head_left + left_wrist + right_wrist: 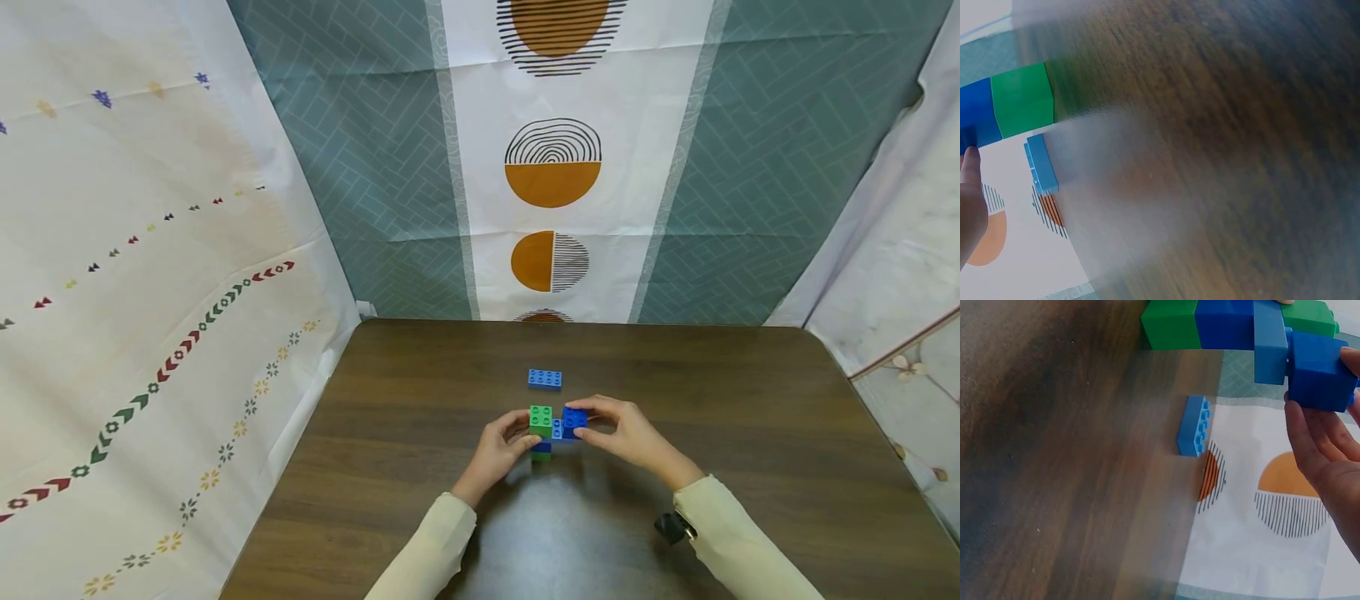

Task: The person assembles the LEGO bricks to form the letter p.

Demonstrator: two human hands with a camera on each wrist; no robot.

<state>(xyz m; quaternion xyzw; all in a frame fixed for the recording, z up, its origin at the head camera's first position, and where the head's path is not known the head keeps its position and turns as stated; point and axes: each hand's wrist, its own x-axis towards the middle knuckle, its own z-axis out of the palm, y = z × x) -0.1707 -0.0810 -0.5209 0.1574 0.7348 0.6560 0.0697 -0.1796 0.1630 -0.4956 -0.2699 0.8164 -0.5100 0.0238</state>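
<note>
A small tower of toy building bricks stands on the table: a green block (1172,325) at the bottom, a blue block (1225,325) above it, then a light blue brick (1269,350) jutting out rightward. An upper green block (541,417) sits on that brick's left part. My left hand (498,446) pinches the tower at this green block, and a fingertip touches the blue block in the left wrist view. Between thumb and fingers, my right hand (630,429) holds a dark blue block (1319,369) over the light blue brick's right end, slightly tilted, with a narrow gap showing.
A loose light blue brick (545,379) lies on the brown table (420,367) behind the tower. A patterned cloth (375,167) hangs beyond the table's far edge, and pale cloths hang at both sides. A dark object (670,527) is at the right wrist.
</note>
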